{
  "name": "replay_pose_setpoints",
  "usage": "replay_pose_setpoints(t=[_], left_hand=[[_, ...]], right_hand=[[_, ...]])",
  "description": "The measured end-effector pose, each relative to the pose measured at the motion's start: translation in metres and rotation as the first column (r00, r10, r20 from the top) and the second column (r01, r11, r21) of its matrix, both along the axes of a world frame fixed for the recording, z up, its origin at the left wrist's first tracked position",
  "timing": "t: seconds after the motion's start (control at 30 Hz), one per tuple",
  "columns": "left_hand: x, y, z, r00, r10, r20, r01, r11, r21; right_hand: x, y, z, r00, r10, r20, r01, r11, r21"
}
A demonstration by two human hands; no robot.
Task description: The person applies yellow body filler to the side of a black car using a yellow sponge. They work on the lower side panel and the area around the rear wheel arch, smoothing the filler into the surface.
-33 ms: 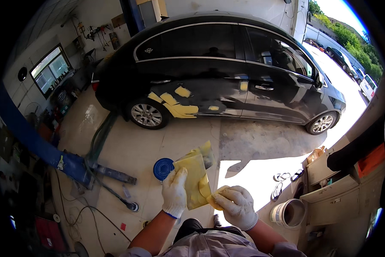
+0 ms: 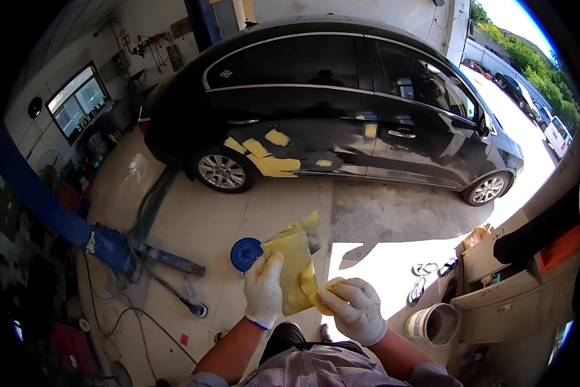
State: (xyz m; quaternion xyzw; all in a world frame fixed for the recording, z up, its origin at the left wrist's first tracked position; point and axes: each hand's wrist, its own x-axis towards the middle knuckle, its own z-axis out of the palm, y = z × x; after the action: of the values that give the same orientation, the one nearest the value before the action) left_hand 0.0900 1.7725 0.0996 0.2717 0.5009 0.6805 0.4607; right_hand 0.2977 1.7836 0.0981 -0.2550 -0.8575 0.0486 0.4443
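2 gloved hands work at 1 yellow board [image 2: 284, 267], held up over the floor [image 2: 219, 222] in front of 1 black car [image 2: 315, 106]. The left hand [image 2: 264, 282] is closed on the board's left edge, thumb over its face. The right hand [image 2: 356, 309] is pinched, thumb and fingers together, on 1 yellow spreader [image 2: 325, 298] at the board's lower right corner; whether the 2 touch there, I cannot tell. Yellow putty [image 2: 308, 280] lies along the board's right edge. 1 smeared piece [image 2: 310, 222] sticks up past the top right corner; its kind is unclear.

The car's near side shows 2 wheels and about 6 yellow patches [image 2: 277, 166]: most by the rear wheel, 1 small near the rear door's bottom edge, 1 at the edge where the 2 doors meet. 1 white mark [image 2: 226, 74] sits in the rear window's lower left corner, too small to read.

On the floor are 1 blue disc [image 2: 246, 254], just beyond the left hand, 1 red square [image 2: 184, 339], at least 3 slippers [image 2: 417, 290], and 1 bucket [image 2: 420, 324] by the cabinet [image 2: 501, 317], its printed side illegible.
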Motion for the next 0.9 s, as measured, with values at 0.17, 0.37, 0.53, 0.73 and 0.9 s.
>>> replay_pose_setpoints(t=[0.17, 0.37, 0.53, 0.73, 0.9], left_hand=[[-0.018, 0.114, -0.005, 0.988, 0.003, -0.151, -0.001, 1.000, 0.011], [-0.058, 0.273, -0.042, 0.980, -0.061, -0.187, 0.062, 0.998, 0.000], [-0.121, 0.411, -0.027, 0.999, 0.005, 0.034, -0.007, 0.999, 0.053], [-0.178, 0.576, -0.006, 0.996, -0.022, 0.091, 0.012, 0.995, 0.103], [-0.225, 0.686, -0.009, 0.934, -0.242, 0.262, 0.209, 0.967, 0.148]], right_hand=[[-0.039, 0.122, 0.003, 0.999, 0.001, 0.050, 0.000, 1.000, -0.005], [-0.069, 0.255, -0.042, 0.980, -0.032, 0.197, 0.061, 0.988, -0.142], [-0.105, 0.364, -0.061, 0.960, -0.193, 0.201, 0.254, 0.902, -0.350], [-0.103, 0.486, -0.126, 0.618, -0.691, -0.375, -0.203, 0.321, -0.925], [-0.091, 0.607, -0.203, 0.112, -0.852, -0.511, -0.598, 0.353, -0.719]])
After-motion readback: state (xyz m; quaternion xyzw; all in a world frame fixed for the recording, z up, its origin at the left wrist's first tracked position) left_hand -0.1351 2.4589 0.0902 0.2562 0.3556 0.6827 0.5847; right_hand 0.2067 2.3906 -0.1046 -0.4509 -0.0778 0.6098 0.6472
